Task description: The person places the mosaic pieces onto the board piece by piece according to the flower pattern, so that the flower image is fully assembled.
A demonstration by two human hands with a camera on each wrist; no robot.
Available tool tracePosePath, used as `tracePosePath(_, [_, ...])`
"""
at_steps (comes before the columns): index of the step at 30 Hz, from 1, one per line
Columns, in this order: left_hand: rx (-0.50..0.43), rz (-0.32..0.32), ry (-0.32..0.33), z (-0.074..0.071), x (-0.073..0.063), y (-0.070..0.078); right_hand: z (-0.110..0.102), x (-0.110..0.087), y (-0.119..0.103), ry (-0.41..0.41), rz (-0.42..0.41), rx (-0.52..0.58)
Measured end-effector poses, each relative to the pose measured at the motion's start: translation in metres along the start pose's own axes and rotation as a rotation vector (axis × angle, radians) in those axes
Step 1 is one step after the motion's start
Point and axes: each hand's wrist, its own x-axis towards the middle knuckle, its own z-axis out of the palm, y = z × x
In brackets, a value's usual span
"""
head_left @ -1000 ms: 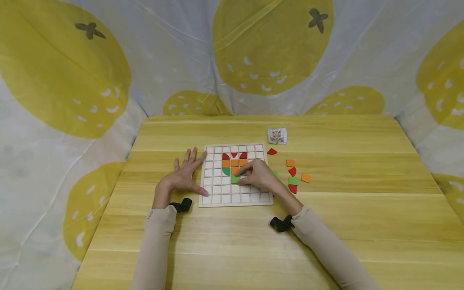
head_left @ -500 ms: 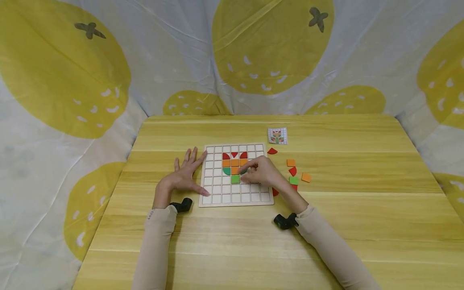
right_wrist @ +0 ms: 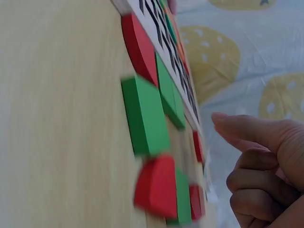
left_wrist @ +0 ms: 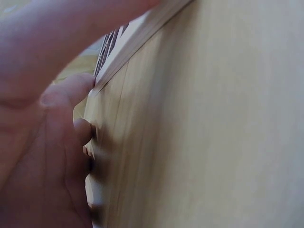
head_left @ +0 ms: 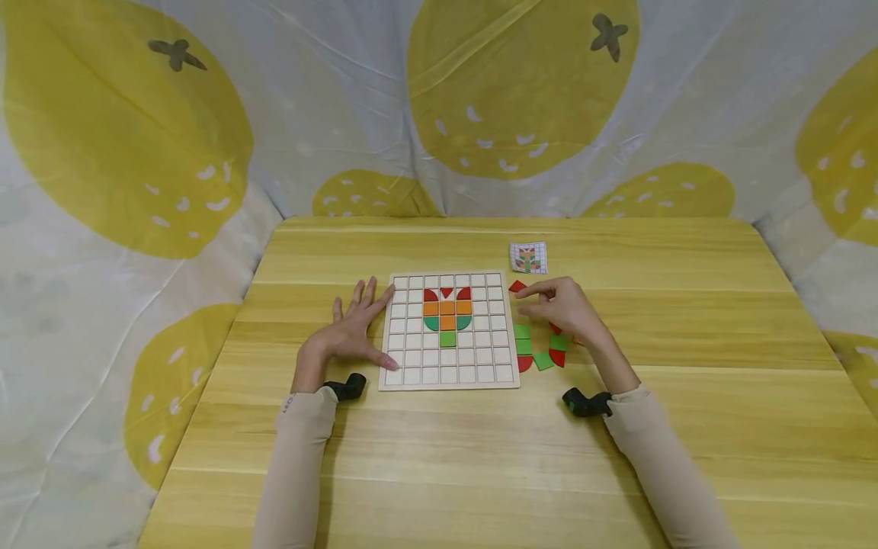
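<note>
A wooden grid board (head_left: 411, 377) lies on the table with a tulip-like pattern of red, orange, teal and green tiles. My left hand (head_left: 348, 332) is spread along the board's left side, thumb on the lower left edge and a fingertip at the upper left corner. In the left wrist view those fingers (left_wrist: 71, 90) meet the board's rim (left_wrist: 137, 38). My right hand (head_left: 565, 309) hovers right of the board, index finger and thumb apart, beside a red quarter-circle tile (head_left: 517, 287). Nothing shows between those fingertips; its other fingers are curled in the right wrist view.
Green square tiles (head_left: 523, 345) and red quarter-circle tiles (head_left: 524, 363) lie along the board's right edge, with several more under the right hand. A small printed pattern card (head_left: 528, 258) lies behind them. A lemon-print cloth (head_left: 521, 91) hangs beyond the table.
My right hand has left the green square tile set on the board and moved right, over to the loose tiles. My left hand has stayed in place.
</note>
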Motion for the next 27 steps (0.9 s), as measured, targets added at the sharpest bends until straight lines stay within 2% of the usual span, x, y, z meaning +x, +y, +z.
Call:
tracePosePath(5, [-0.001,0.0,0.002,-0.001,0.0,-0.001,-0.017,-0.003,0.013,0.019,0.028,0.012])
tracePosePath(10, [0.002,0.004,-0.001,-0.001,0.0,0.0,-0.025,-0.004,0.02,0.029,0.056,0.01])
tracePosePath(17, [0.004,0.0,0.002,-0.001,-0.002,0.0,-0.022,0.002,0.023,0.065,0.044,0.005])
tracePosePath(27, [0.008,0.005,0.011,0.001,0.0,-0.002,-0.015,0.024,0.018,0.004,0.026,0.02])
